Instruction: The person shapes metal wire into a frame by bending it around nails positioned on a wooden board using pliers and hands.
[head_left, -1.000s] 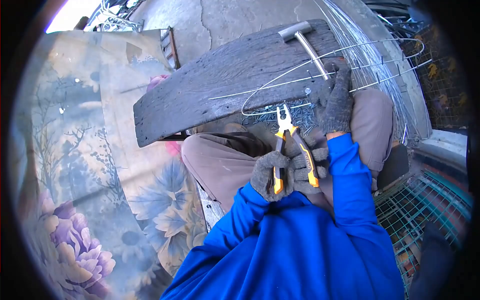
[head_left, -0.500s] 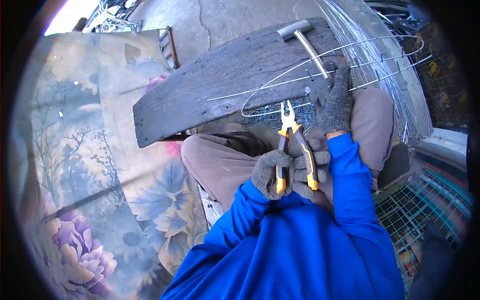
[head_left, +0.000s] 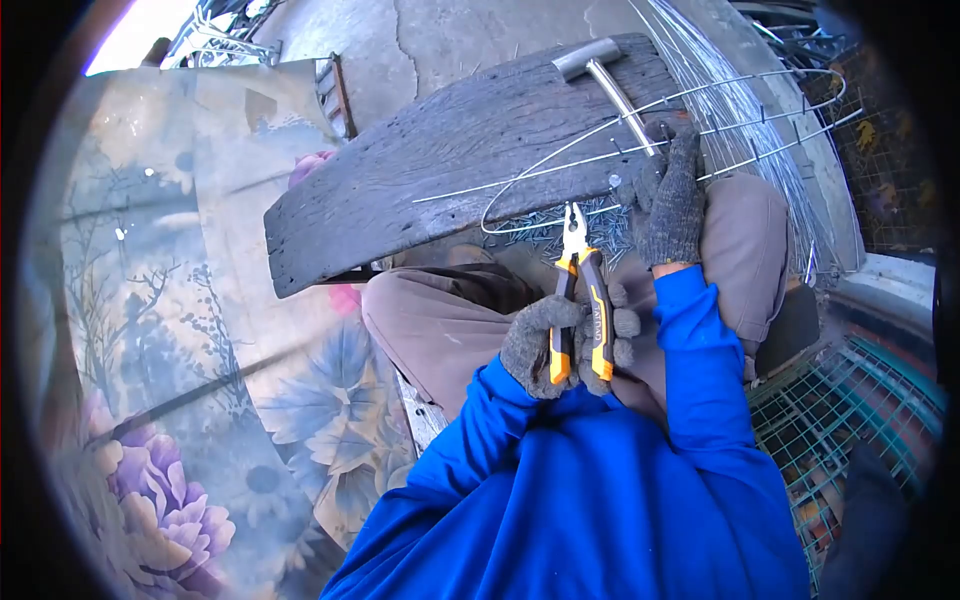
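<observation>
My left hand, in a grey knit glove, grips the yellow-and-black handles of the pliers. Their silver jaws point away from me, slightly parted at the tips, and grip nothing visible. On the right, my gloved right hand closes around a long bent wire frame with short cross pieces. The frame lies across the dark wooden board. A steel hammer rests on that board, its handle end reaching my right fingers; whether they touch it I cannot tell.
Many small nails or wire bits lie below the board's near edge. A bundle of long straight wires stretches along the right. Green wire mesh is at lower right, and a flowered sheet covers the left.
The pliers' handles have come closer together in my left hand as its fingers squeezed inward, and the jaws have narrowed. My right hand and the wire frame have barely moved.
</observation>
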